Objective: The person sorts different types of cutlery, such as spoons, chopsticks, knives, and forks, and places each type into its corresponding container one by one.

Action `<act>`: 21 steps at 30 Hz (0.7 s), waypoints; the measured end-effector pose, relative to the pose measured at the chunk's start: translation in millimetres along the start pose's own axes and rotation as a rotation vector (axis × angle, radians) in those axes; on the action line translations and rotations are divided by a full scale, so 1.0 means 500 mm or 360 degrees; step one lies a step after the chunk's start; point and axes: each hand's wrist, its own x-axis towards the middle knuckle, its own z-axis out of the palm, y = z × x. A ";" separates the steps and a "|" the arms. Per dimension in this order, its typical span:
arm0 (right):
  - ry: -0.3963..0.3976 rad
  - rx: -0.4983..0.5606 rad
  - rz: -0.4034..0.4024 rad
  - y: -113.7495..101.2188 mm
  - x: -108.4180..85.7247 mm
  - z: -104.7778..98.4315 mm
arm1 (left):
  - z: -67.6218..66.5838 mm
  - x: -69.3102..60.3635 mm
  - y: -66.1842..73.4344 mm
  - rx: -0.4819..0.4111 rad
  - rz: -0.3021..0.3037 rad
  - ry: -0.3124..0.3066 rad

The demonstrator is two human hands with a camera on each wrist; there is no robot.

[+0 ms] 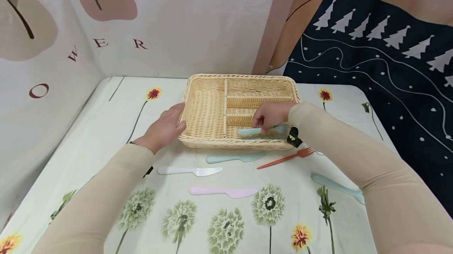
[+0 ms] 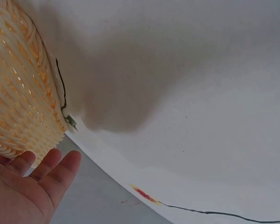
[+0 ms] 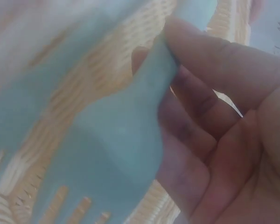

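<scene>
A woven basket [image 1: 205, 108] with several compartments stands at the back of the table. My left hand [image 1: 164, 128] rests against its left side; in the left wrist view the fingers [image 2: 60, 172] are fairly straight beside the weave. Over the front right compartment, my right hand [image 1: 270, 114] pinches a pale blue fork [image 3: 121, 126] by its handle between thumb and fingertips. The fork's handle [image 1: 247, 131] points left in the head view. A second pale blue fork [image 3: 18, 102] lies in the basket alongside it, blurred in the right wrist view.
In front of the basket lie a pale blue knife [image 1: 230, 158], a white knife [image 1: 191, 171], a pink knife [image 1: 223, 192] and an orange fork [image 1: 283, 160]. Another pale blue utensil [image 1: 336, 185] is partly hidden by the right sleeve. Hanging cloths border the table.
</scene>
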 end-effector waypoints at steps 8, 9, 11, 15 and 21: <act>-0.0127 -0.0139 -0.0041 -0.001 0.000 0.010 | -0.003 -0.004 0.003 0.0001 0.0017 -0.0003; -0.0142 -0.0155 -0.0040 0.000 0.001 0.010 | -0.003 -0.004 0.004 0.0000 0.0018 -0.0004; -0.0175 -0.0184 -0.0045 0.002 0.002 0.009 | -0.004 -0.003 0.004 -0.0002 0.0017 -0.0006; -0.0219 -0.0189 -0.0030 0.005 0.008 0.009 | -0.004 -0.003 0.003 -0.0017 0.0021 -0.0006; -0.0290 -0.0153 0.0009 0.008 0.014 0.009 | -0.002 -0.003 0.001 -0.0014 0.0018 -0.0004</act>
